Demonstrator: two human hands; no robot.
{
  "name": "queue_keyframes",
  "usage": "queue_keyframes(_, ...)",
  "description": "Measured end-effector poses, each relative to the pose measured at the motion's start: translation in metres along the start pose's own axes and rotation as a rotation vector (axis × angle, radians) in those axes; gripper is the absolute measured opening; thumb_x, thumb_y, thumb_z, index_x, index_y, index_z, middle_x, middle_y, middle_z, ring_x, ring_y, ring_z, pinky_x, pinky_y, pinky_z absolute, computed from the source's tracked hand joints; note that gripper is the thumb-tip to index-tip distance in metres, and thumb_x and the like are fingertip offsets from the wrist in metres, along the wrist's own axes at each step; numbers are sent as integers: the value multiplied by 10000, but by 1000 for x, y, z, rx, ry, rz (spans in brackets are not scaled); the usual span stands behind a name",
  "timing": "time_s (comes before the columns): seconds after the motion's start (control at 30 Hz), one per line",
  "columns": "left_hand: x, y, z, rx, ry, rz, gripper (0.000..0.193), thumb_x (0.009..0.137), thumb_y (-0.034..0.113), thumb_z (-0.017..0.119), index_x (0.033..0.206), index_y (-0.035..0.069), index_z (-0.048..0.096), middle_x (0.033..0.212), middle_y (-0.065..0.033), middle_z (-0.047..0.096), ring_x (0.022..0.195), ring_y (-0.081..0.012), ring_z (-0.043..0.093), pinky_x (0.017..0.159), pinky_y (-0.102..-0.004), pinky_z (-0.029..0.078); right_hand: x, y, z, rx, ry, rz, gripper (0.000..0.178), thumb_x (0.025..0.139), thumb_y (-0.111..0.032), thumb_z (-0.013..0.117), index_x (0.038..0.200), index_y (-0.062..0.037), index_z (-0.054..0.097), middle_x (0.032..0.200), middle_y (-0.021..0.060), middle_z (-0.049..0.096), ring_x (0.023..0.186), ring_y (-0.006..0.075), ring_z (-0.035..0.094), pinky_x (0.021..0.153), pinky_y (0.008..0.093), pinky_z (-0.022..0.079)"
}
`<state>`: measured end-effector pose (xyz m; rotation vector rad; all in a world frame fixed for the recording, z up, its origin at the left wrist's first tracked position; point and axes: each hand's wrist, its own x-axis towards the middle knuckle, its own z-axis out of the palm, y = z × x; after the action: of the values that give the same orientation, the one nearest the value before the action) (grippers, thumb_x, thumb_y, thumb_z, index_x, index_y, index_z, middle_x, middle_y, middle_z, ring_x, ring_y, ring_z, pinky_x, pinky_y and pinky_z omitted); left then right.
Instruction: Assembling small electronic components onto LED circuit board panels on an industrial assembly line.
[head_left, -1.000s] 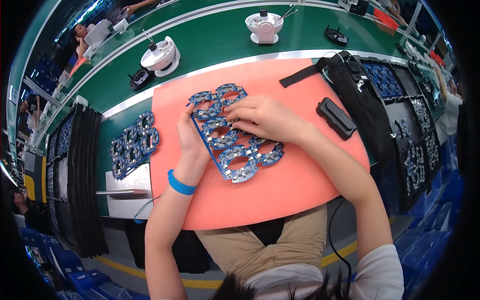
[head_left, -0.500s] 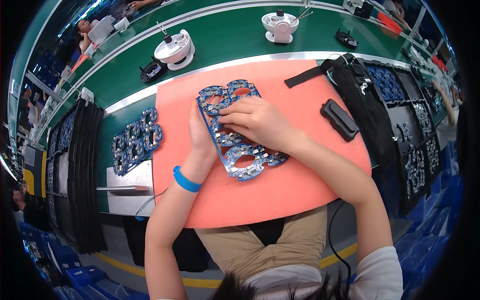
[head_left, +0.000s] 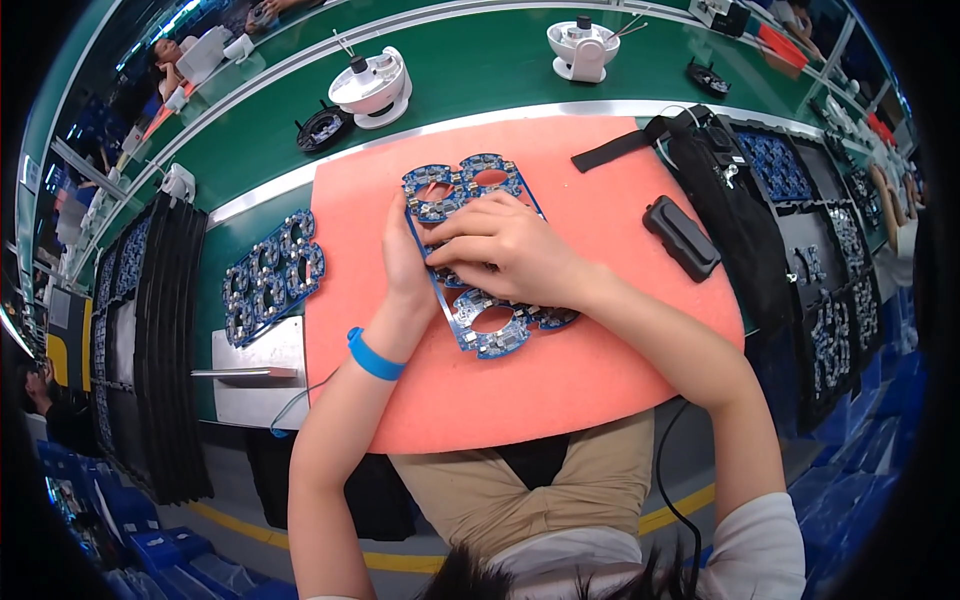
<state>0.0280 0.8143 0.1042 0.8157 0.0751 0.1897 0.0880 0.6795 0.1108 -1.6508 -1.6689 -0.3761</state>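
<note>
A blue circuit board panel (head_left: 492,328), made of several joined ring-shaped boards, is held tilted over the salmon-coloured foam mat (head_left: 590,385). Along its left edge lies my left hand (head_left: 404,258), gripping the frame with the thumb side up; a blue band circles that wrist. My right hand (head_left: 505,245) covers the middle of the panel, its curled fingers closed on the ring board at the left side. The fingertips and that middle board are mostly hidden beneath the hand.
Left of the mat, another circuit board panel (head_left: 272,278) rests by a metal plate (head_left: 262,395). Black trays (head_left: 165,350) stand farther left. A black case (head_left: 682,238) and bag (head_left: 735,235) lie right. White round devices (head_left: 372,92) sit on the green belt (head_left: 470,60).
The white devices and black round parts on the belt have shifted right. My right fingers have moved slightly left and down over the middle board; the panel has shifted a little.
</note>
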Motion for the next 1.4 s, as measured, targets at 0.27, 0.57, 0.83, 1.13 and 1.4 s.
queue_keyframes(0.27, 3, -4, -7, 29, 26, -112, 614, 968, 451, 148, 1197, -13, 480, 1125, -199, 561, 1076, -293, 557, 905, -417, 487, 7, -11, -1, 240, -8, 293, 124, 793, -73, 637, 903, -30, 598, 935, 88, 634, 877, 250, 607, 764, 340, 477)
queue_keyframes(0.57, -4, -3, 6, 33, 37, -62, 583, 979, 441, 160, 1213, 1, 463, 1129, -202, 562, 1083, -287, 561, 908, -409, 491, 4, -7, -2, -20, -19, 89, 142, 789, -109, 644, 926, -72, 638, 1034, 38, 627, 956, 219, 582, 862, 364, 433)
queue_keyframes(0.83, 1, -2, 4, 51, -3, -39, 599, 978, 433, 146, 1191, -12, 486, 1087, -199, 581, 1020, -285, 594, 866, -395, 522, 3, -3, 2, -55, 38, 56, 126, 790, -95, 640, 906, -52, 612, 960, 49, 630, 927, 222, 589, 832, 350, 450)
queue_keyframes(1.13, 6, 14, -6, -83, -56, 6, 637, 970, 447, 118, 1226, -26, 459, 1110, -229, 577, 980, -350, 604, 812, -438, 549, -1, 8, -16, 122, -25, 47, 151, 801, -88, 634, 949, -62, 631, 1094, 76, 629, 942, 253, 616, 798, 368, 497)
queue_keyframes(1.4, 6, 21, -10, -20, 26, 14, 630, 961, 425, 112, 1277, -26, 417, 1215, -251, 522, 1070, -417, 550, 863, -494, 520, -9, 5, -21, 13, -129, -36, 179, 718, -94, 689, 896, -91, 677, 1033, 33, 652, 908, 226, 619, 791, 365, 507)
